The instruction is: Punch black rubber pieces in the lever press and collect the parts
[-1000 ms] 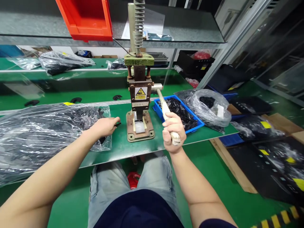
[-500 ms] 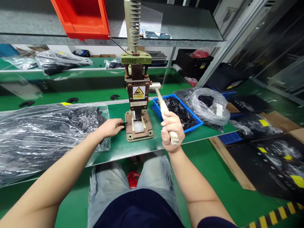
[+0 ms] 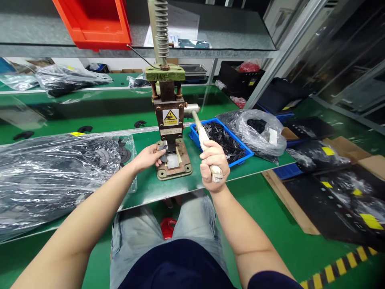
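Observation:
A hand-operated press (image 3: 168,105) with a coil spring on top stands on the green table. My right hand (image 3: 214,163) is wrapped round its wrapped lever handle (image 3: 202,133), which slants down toward me. Between thumb and fingers, my left hand (image 3: 150,155) pinches a small dark plastic piece (image 3: 163,153) at the left side of the press's base, beside the pale block (image 3: 173,161). My fingers partly hide the piece, and I cannot tell whether it touches the block.
Left of the press lies a clear bag of black curved parts (image 3: 60,172). A blue tray (image 3: 245,157) of small black pieces sits to the right, beside a plastic-wrapped bundle (image 3: 264,128). An orange-red bin (image 3: 100,40) rests on the shelf above.
My left hand has moved right and slightly up with the dark piece, from beside the base to over its left part. My right hand keeps hold of the lever; the view has shifted slightly.

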Tool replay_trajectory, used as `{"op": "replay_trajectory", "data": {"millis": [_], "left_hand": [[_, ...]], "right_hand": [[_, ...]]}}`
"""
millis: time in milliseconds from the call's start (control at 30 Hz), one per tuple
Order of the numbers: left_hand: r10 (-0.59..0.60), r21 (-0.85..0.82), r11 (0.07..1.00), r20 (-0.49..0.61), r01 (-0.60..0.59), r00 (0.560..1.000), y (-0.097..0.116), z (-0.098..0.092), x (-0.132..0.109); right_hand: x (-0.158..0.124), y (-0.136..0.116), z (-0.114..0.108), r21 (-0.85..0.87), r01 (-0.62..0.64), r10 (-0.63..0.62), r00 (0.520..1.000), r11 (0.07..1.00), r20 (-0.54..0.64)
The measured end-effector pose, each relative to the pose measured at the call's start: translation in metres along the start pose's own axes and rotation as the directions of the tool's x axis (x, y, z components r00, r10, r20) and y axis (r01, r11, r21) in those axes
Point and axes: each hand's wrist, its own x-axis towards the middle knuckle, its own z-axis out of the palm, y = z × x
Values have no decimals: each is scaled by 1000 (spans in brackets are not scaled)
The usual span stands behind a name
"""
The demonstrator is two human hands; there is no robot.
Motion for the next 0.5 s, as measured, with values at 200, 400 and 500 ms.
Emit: {"op": "replay_trajectory", "data": {"millis": [200, 400, 500], "left_hand": [[-74, -39, 996, 23, 75, 997, 5, 14, 16], [-154, 96, 984, 14, 152, 988, 6, 12, 27], [-201, 137, 970, -9, 200, 980, 9, 13, 30]], "right_hand": [[-1, 1, -3, -32, 0, 0, 1000, 1000, 27], [-2, 0, 1, -15, -13, 13, 1000, 1000, -6], [-2, -1, 3, -24, -14, 13, 1000, 1000, -24]]}}
